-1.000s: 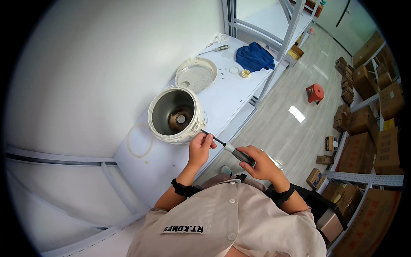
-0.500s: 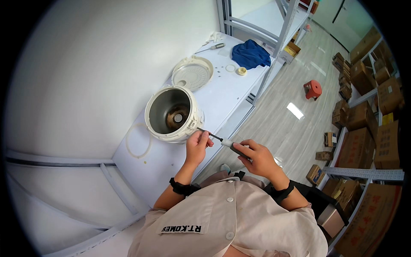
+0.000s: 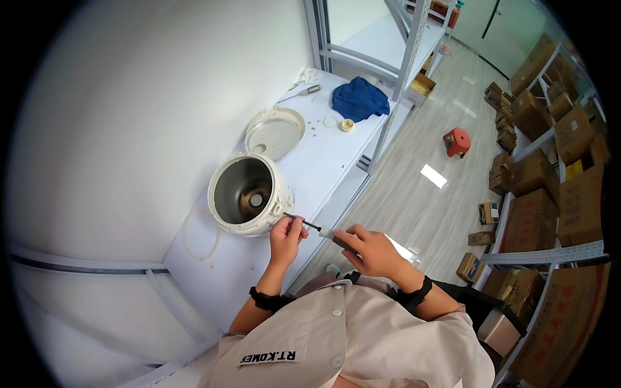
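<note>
On the white table stands a cream rice cooker body (image 3: 283,194), its lid off and the inside of its pot stained brown at the bottom. My right hand (image 3: 372,251) is wrapped round the grey handle of a screwdriver (image 3: 327,233). The dark shaft runs left to the cooker's rim, where its tip meets the latch or hinge side; exact contact is too small to make out. My left hand (image 3: 285,240) pinches the shaft near that tip, just below the cooker. Beyond the cooker lies its round cream lid (image 3: 277,134).
A second screwdriver (image 3: 301,94), a blue cloth (image 3: 359,99), a cream cap (image 3: 348,125), a thin ring (image 3: 330,121) and several small screws lie on the far table. A large pale ring (image 3: 185,238) is left of the cooker. A red stool (image 3: 457,142) and shelves of cardboard boxes (image 3: 530,220) stand right.
The whole view has shifted, so the table and cooker appear lower and further left. Both hands keep their grip on the screwdriver, with its tip still at the cooker's rim.
</note>
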`<state>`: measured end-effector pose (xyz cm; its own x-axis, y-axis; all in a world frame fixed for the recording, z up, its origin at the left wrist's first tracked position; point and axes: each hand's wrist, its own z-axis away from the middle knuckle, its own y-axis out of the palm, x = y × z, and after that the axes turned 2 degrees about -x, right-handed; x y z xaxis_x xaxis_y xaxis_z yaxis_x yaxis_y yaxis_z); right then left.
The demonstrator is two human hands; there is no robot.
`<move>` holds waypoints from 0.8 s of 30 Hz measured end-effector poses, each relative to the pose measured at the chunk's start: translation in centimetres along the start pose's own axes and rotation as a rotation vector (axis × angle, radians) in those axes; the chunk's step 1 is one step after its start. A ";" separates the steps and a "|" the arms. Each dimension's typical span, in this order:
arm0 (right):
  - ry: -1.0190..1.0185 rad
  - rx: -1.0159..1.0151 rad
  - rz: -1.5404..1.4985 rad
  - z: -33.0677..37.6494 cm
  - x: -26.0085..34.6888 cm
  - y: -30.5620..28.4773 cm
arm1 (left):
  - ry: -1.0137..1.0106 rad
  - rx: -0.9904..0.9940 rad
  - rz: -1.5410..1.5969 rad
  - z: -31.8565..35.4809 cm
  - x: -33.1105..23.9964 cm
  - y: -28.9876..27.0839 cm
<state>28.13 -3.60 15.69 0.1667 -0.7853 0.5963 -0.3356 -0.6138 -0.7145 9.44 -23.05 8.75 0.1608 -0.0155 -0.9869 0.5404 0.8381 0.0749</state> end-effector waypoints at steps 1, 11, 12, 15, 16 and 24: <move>-0.009 0.025 0.038 -0.2 0.1 -0.1 | 0.006 0.003 0.005 0.0 0.1 0.0; 0.146 0.117 -0.203 -0.4 -0.5 0.2 | 0.019 0.010 -0.019 -0.6 0.0 0.0; 0.171 0.133 -0.252 -0.4 -0.4 0.1 | 0.017 0.011 -0.024 -0.6 0.2 0.0; 0.214 0.151 -0.346 -0.5 -0.3 -0.3 | 0.021 0.012 0.001 -0.5 -0.1 0.2; 0.221 0.152 -0.367 -0.6 -0.3 -0.4 | 0.019 0.011 -0.003 -0.6 -0.1 0.3; 0.243 0.152 -0.461 -0.5 -0.6 0.2 | 0.046 0.024 -0.015 -0.7 0.2 0.0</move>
<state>27.49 -3.21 15.37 0.0398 -0.4017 0.9149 -0.1376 -0.9091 -0.3932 8.87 -22.65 8.44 0.1144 -0.0025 -0.9934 0.5624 0.8245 0.0627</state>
